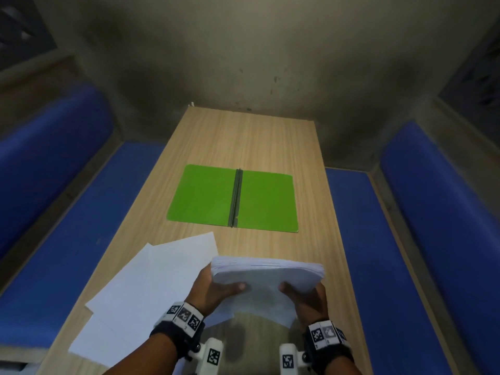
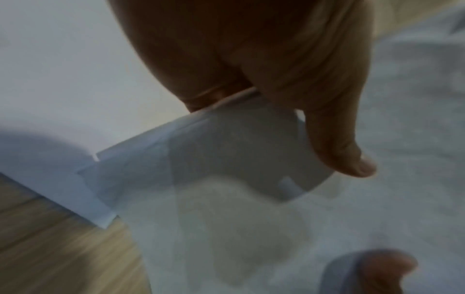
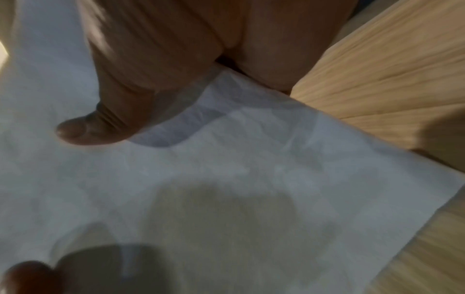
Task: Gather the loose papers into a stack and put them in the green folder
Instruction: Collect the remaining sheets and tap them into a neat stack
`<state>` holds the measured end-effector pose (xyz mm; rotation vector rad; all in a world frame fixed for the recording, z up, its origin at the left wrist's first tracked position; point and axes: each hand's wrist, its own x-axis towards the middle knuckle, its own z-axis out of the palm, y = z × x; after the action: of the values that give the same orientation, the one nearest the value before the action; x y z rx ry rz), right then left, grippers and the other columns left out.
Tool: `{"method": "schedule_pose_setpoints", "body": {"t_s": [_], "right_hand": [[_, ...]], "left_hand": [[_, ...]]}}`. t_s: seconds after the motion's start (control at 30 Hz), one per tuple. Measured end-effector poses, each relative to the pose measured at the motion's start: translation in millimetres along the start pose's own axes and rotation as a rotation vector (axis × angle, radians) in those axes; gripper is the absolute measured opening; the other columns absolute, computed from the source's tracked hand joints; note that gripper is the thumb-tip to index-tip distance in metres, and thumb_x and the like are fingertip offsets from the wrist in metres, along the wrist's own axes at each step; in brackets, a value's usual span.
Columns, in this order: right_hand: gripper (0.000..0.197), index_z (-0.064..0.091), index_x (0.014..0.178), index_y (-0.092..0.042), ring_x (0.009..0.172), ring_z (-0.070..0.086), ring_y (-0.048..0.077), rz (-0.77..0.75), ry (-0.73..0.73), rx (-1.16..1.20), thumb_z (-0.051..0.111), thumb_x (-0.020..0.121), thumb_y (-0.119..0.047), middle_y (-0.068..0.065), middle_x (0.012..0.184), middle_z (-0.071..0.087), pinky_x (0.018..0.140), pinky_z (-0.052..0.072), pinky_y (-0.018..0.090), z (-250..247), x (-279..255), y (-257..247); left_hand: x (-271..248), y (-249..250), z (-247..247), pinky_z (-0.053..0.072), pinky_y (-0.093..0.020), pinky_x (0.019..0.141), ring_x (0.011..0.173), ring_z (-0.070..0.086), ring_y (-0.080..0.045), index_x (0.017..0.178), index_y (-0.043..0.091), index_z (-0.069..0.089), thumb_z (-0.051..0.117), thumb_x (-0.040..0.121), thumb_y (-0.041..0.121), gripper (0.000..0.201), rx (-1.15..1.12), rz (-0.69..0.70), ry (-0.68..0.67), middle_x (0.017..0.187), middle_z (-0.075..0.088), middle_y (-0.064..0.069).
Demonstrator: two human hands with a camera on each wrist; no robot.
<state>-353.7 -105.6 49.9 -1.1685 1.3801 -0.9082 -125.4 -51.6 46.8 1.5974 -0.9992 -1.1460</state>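
Note:
A stack of white papers [image 1: 266, 280] is lifted off the near end of the wooden table [image 1: 251, 142], held at both sides. My left hand [image 1: 216, 288] grips its left side, thumb on top. My right hand [image 1: 305, 296] grips its right side the same way. The left wrist view shows my left hand [image 2: 289, 99] with its thumb lying over the stack [image 2: 226, 159]. In the right wrist view my right hand [image 3: 141, 95] lays its thumb across the sheets [image 3: 226, 169]. The green folder [image 1: 234, 198] lies open and flat mid-table. Loose white papers [image 1: 140, 290] lie spread at the near left.
Blue cushioned benches [image 1: 54, 201] [image 1: 422, 226] run along both sides of the table. A grey wall [image 1: 243, 50] closes off the far end. Bare wood shows between the folder and the stack and beyond the folder.

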Motion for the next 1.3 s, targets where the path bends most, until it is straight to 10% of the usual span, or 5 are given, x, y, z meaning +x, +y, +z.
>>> {"method": "schedule_pose_setpoints", "body": {"t_s": [0.43, 0.7, 0.83, 0.97, 1.3], "right_hand": [[0.085, 0.063, 0.100, -0.034, 0.088, 0.069, 0.005, 0.115, -0.075, -0.082, 0.083, 0.026, -0.072, -0.004, 0.099, 0.072, 0.066, 0.055, 0.016, 6.4, 1.0, 30.1], [0.032, 0.071, 0.086, -0.039, 0.085, 0.059, -0.019, 0.289, -0.247, -0.200, 0.079, 0.076, -0.009, -0.016, 0.089, 0.071, 0.094, 0.045, 0.020, 1.5, 0.1, 40.3], [0.085, 0.058, 0.101, -0.022, 0.090, 0.061, 0.010, 0.343, -0.275, -0.111, 0.094, 0.029, -0.051, -0.003, 0.096, 0.063, 0.077, 0.049, 0.026, -3.0, 6.1, 27.5], [0.029, 0.068, 0.083, -0.008, 0.073, 0.063, 0.022, 0.134, -0.237, -0.124, 0.087, 0.062, -0.004, -0.006, 0.070, 0.075, 0.054, 0.052, 0.017, 14.6, 20.7, -22.7], [0.032, 0.068, 0.098, -0.013, 0.084, 0.071, 0.019, 0.132, -0.514, -0.322, 0.084, 0.070, -0.013, -0.001, 0.090, 0.075, 0.071, 0.055, 0.030, 151.5, 49.3, -8.6]], "left_hand": [[-2.1, -24.7, 0.4, 0.054, -0.017, 0.073, 0.091, 0.071, 0.001, 0.103, 0.022, 0.074, 0.097, 0.056, 0.024, 0.052, -0.019, -0.128, 0.013, 0.095, 0.078, 0.008], [-9.1, -27.0, 2.2, 0.050, -0.010, 0.069, 0.077, 0.069, 0.007, 0.083, 0.026, 0.071, 0.090, 0.068, 0.012, 0.027, 0.045, -0.159, -0.052, 0.079, 0.075, 0.026], [-9.6, -22.2, -1.3, 0.052, -0.013, 0.077, 0.090, 0.070, 0.005, 0.098, 0.029, 0.074, 0.091, 0.066, 0.025, 0.036, 0.012, -0.151, -0.016, 0.091, 0.077, 0.018], [-12.8, -16.0, -25.0, 0.060, -0.031, 0.078, 0.093, 0.076, -0.014, 0.103, 0.018, 0.077, 0.091, 0.068, 0.022, 0.038, -0.147, -0.238, 0.059, 0.100, 0.080, 0.002], [-68.8, -54.7, -133.8, 0.055, -0.027, 0.065, 0.067, 0.074, -0.005, 0.081, 0.014, 0.077, 0.085, 0.076, 0.026, 0.015, -0.094, -0.373, 0.459, 0.071, 0.078, 0.014]]}}
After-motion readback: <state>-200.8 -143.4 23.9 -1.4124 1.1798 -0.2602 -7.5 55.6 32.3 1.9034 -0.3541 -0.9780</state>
